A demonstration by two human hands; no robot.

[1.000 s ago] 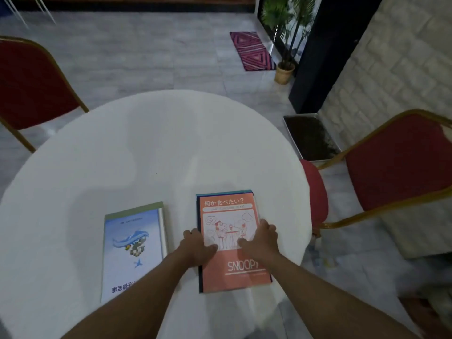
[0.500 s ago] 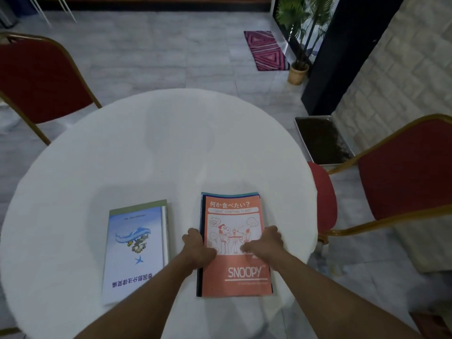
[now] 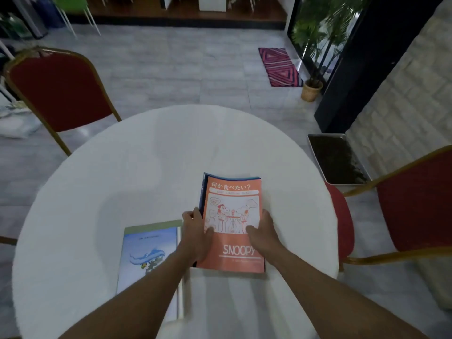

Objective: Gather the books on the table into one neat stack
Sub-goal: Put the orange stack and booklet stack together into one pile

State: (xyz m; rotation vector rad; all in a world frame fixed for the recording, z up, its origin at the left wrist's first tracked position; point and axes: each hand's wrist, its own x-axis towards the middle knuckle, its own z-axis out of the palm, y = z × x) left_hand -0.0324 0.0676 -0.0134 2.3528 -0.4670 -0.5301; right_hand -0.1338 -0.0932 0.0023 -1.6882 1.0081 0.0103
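An orange Snoopy notebook (image 3: 232,201) tops a small stack with dark blue books under it, on the round white table (image 3: 122,172). My left hand (image 3: 195,236) grips the stack's left edge and my right hand (image 3: 263,232) grips its right edge, thumbs on the cover. The stack looks raised a little at its near end. A pale blue book with a green top band (image 3: 149,243) lies flat to the left, partly hidden by my left forearm.
Red chairs with gold frames stand at the left (image 3: 58,91) and at the right (image 3: 415,204). A metal tray of dark soil (image 3: 337,160) sits on the floor by the stone wall, past a potted plant (image 3: 311,89) and a patterned mat (image 3: 280,67).
Both hands have closed around the sides of the orange-topped stack and tilted it up slightly. The camera has tipped upward, so more floor shows. The blue book has not moved.
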